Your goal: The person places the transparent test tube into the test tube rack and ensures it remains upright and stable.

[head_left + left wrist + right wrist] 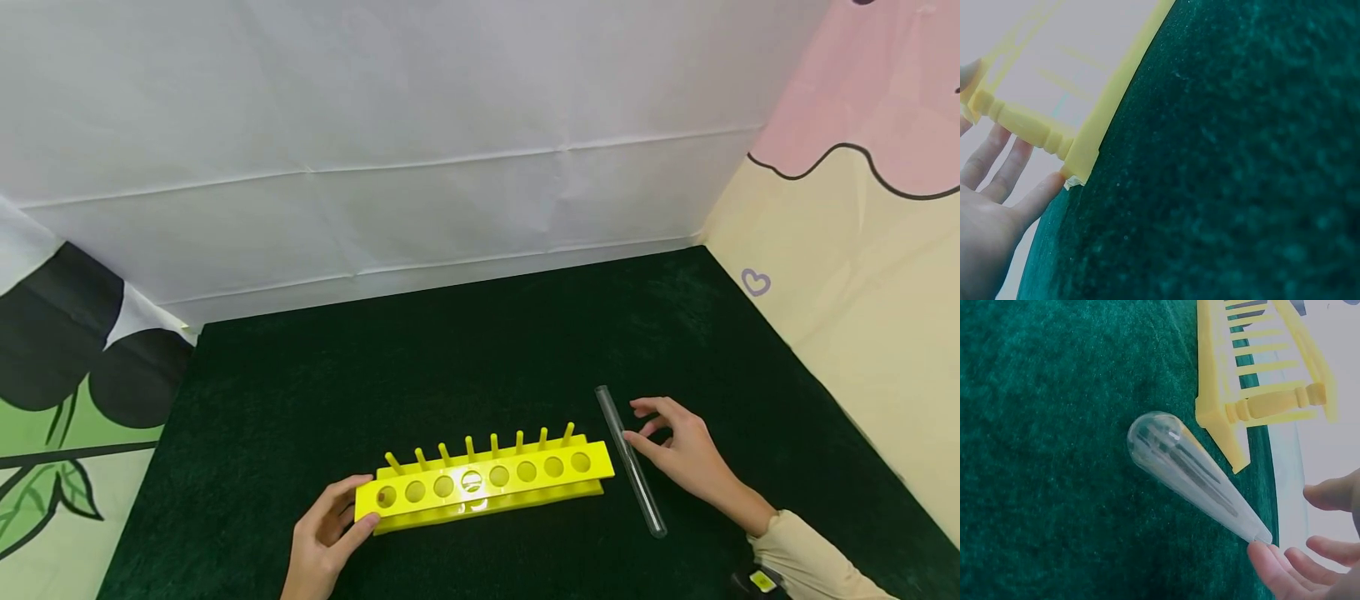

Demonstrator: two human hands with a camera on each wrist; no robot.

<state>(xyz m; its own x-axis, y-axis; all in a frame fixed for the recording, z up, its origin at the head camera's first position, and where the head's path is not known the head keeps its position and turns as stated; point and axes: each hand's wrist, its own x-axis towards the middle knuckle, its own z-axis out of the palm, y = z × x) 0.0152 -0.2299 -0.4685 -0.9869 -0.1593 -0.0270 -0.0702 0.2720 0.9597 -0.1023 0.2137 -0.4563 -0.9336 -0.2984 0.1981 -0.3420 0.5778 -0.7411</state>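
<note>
Here, low in the frame, the left hand rests open-fingered against the yellow rack, while the right hand, loosely spread, touches the glass tube.

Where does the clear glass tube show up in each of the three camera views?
Head: the glass tube lies on the green cloth, lower right of centre, by the right hand.
Left wrist: not in view.
Right wrist: the tube runs across the centre, closed end toward the camera.
Shared landmark: the yellow rack, also and.
</note>
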